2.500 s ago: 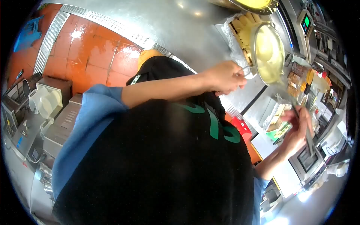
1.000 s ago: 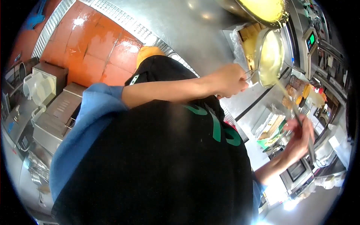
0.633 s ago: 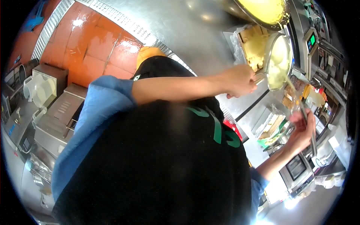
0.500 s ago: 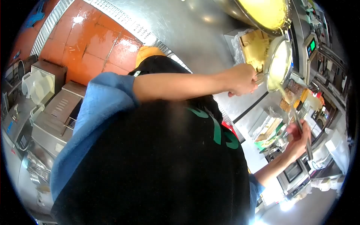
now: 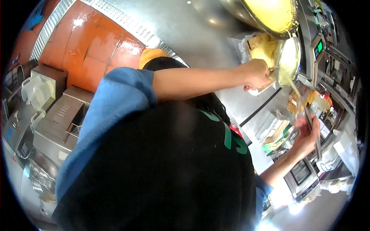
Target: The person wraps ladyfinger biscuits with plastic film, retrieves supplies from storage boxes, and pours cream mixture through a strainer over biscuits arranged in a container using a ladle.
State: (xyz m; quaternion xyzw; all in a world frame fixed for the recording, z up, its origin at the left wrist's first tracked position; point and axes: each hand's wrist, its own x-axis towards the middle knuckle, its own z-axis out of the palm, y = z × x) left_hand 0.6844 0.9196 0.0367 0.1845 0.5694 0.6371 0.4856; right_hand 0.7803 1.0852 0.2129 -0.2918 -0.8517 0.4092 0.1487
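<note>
My left hand (image 5: 256, 74) is closed round the handle of a round metal-rimmed container (image 5: 288, 61), tilted and coated inside with pale yellow mixture. It hangs beside a plastic-lined box (image 5: 263, 48) of yellow contents. Fingers of my right hand (image 5: 307, 134) are wrapped round a long utensil (image 5: 312, 131) with a dark handle; its pale, blurred tip reaches the container's lower edge. Above the container is a large bowl (image 5: 271, 13) of bright yellow mixture, its rim smeared. Whether the container touches the bowl's rim, I cannot tell.
A scale with a green display (image 5: 318, 47) stands right of the bowl. Packaged jars (image 5: 304, 96) and another lined box (image 5: 274, 133) lie farther down the metal counter (image 5: 192, 27). Clear pitchers (image 5: 38, 92) and steel equipment (image 5: 61, 111) are on the left.
The container and my left hand have shifted right since the earliest frame, now close under the large bowl. My right hand's utensil stays near the container's lower edge. Both grips are kept.
</note>
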